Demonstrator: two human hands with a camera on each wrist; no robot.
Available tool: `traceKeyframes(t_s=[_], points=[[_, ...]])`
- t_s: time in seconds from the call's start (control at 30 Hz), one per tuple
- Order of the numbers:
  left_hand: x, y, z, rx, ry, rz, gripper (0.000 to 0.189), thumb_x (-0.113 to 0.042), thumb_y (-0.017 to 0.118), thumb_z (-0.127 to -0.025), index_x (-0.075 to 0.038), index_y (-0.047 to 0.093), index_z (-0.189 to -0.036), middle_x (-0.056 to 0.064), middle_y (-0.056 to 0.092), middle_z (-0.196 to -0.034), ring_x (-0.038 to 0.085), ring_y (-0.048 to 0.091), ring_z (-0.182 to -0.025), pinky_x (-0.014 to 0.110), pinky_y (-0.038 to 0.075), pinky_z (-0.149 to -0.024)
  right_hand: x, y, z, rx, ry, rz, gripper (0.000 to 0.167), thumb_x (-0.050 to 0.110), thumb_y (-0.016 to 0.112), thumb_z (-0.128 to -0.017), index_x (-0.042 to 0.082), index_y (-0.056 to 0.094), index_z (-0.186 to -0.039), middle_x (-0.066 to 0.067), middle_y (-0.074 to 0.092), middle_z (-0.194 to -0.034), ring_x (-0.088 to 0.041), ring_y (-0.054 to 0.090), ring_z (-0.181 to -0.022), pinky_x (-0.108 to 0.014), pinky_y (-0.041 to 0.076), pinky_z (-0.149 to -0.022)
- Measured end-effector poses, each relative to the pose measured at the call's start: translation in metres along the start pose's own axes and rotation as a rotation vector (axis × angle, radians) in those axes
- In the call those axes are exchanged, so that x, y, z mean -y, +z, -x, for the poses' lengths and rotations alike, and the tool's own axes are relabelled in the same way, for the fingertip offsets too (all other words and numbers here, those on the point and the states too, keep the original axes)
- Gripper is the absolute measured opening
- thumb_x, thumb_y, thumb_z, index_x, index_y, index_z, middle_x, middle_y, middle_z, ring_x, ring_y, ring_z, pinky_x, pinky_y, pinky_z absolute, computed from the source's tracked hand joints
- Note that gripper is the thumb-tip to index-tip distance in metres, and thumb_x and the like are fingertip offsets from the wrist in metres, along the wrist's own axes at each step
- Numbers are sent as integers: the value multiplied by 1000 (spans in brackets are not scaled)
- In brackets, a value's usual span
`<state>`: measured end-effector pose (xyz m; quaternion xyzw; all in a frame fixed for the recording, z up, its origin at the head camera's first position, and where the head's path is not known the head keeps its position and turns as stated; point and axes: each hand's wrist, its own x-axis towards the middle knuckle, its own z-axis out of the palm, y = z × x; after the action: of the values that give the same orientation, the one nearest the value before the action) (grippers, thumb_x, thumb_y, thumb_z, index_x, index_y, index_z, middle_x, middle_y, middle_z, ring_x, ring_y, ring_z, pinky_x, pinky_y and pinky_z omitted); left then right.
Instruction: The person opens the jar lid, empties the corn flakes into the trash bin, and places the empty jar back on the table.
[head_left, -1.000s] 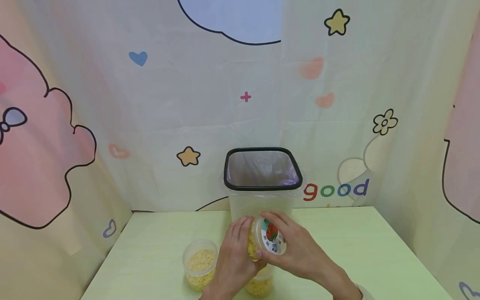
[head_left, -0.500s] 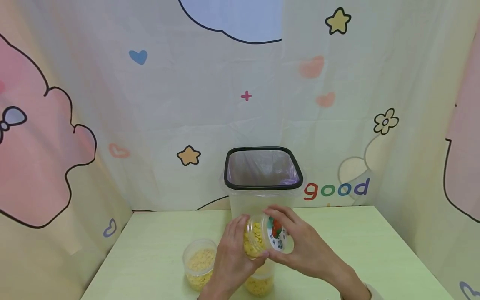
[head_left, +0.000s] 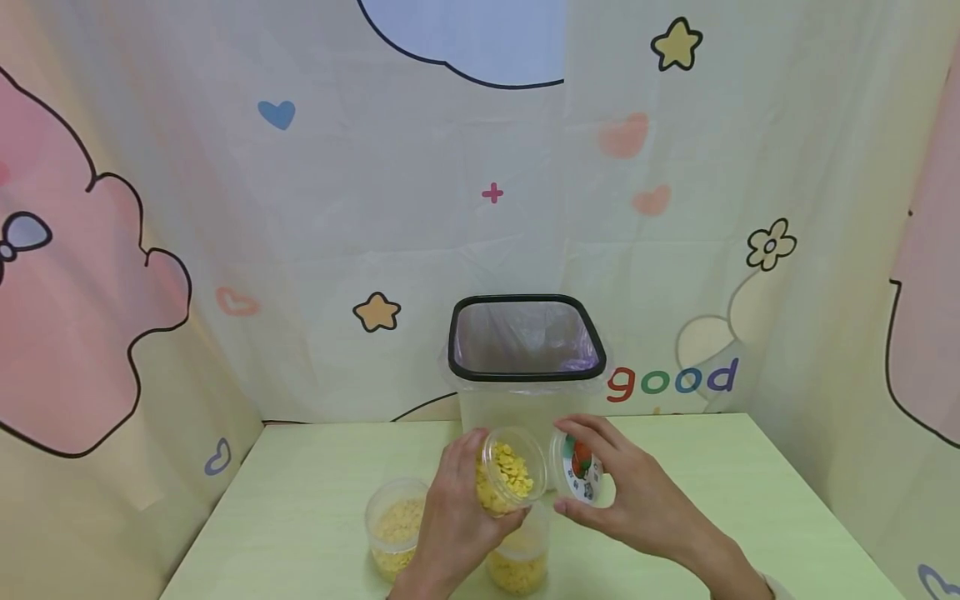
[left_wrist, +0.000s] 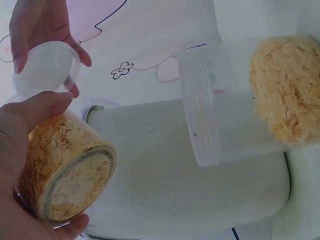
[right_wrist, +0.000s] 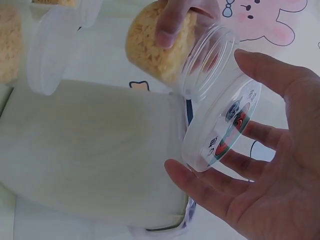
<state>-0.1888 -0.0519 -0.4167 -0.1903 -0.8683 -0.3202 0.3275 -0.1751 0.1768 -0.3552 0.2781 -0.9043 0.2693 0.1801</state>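
Note:
A clear plastic jar [head_left: 510, 475], partly filled with yellow flakes, is gripped by my left hand [head_left: 461, 508]. It tilts to the right, its open mouth facing my right hand [head_left: 637, 492]. Between thumb and fingertips that right hand holds the jar's lid [head_left: 581, 471], a clear one with a red and green picture label. A small gap separates lid and jar in the head view. The right wrist view shows the lid [right_wrist: 222, 122] beside the threaded rim of the jar [right_wrist: 162, 47]. In the left wrist view the jar's base [left_wrist: 77, 187] faces the camera.
Two more clear containers of yellow flakes stand on the pale green table [head_left: 300, 500]: a left container [head_left: 397, 533] and a middle container [head_left: 519, 558] below the hands. Behind them stands a bin [head_left: 525, 377] with a black rim and a plastic liner, against a printed curtain [head_left: 420, 192].
The lid has come off the jar and moved right with my right hand. My left hand has moved slightly left, and the jar's open mouth now shows.

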Motion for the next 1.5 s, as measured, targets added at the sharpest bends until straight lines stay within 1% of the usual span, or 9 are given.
traceKeyframes(t_s=[0.2,0.33,0.53,0.7,0.87,1.03,1.17,1.37,1.5], points=[[3,-1,0,-32,3,17,103,-33,97,-52,-12,45,-138,3,56,-129,16,57,-117,38,55,-95,-13,0,6,1,58,40,75,44,82,-77,35,46,-142,13,47,-142,-4,58,-102,-36,56,-87],[5,-1,1,-43,-4,27,102,-33,97,-51,-12,46,-137,3,56,-129,16,57,-116,38,56,-94,-19,1,10,5,73,75,74,46,81,-76,32,48,-141,10,50,-140,-6,58,-101,-37,56,-85],[8,-5,3,-37,-33,27,103,-35,97,-51,-12,46,-138,4,56,-129,17,59,-115,39,57,-92,-28,3,14,-7,67,125,75,46,82,-75,28,50,-141,8,51,-139,-8,59,-101,-37,56,-84],[11,-7,4,-29,-49,34,104,-36,97,-52,-12,45,-139,4,55,-129,18,59,-115,39,57,-91,-37,7,17,-1,92,146,74,46,83,-74,28,52,-139,6,53,-136,-8,59,-99,-36,55,-81],[14,-7,5,-21,-63,34,104,-37,96,-53,-12,44,-139,4,54,-129,17,59,-114,39,57,-90,-51,15,22,54,176,142,74,50,82,-73,27,54,-137,3,55,-134,-11,58,-97,-36,55,-79],[17,-8,7,-19,-74,27,105,-37,96,-52,-12,44,-140,4,54,-130,17,59,-114,39,57,-91,-66,24,27,129,253,146,78,58,79,-72,25,54,-138,0,55,-134,-18,58,-103,-45,56,-84],[19,-9,7,-12,-84,23,105,-38,96,-53,-11,44,-140,4,54,-130,17,58,-115,39,56,-91,-78,28,32,165,284,150,80,62,77,-71,26,54,-138,-2,55,-134,-22,58,-107,-51,56,-86],[22,-9,9,-7,-96,19,104,-37,96,-53,-11,44,-139,5,55,-128,18,58,-113,39,56,-91,-93,35,38,179,306,153,80,57,80,-70,22,55,-138,-6,56,-133,-22,59,-103,-49,56,-83],[25,-9,10,-4,-102,19,105,-37,96,-53,-10,44,-139,6,55,-129,18,59,-113,39,57,-91,-100,40,40,223,371,150,81,58,80,-69,22,55,-137,-8,55,-135,-25,59,-106,-55,55,-84]])
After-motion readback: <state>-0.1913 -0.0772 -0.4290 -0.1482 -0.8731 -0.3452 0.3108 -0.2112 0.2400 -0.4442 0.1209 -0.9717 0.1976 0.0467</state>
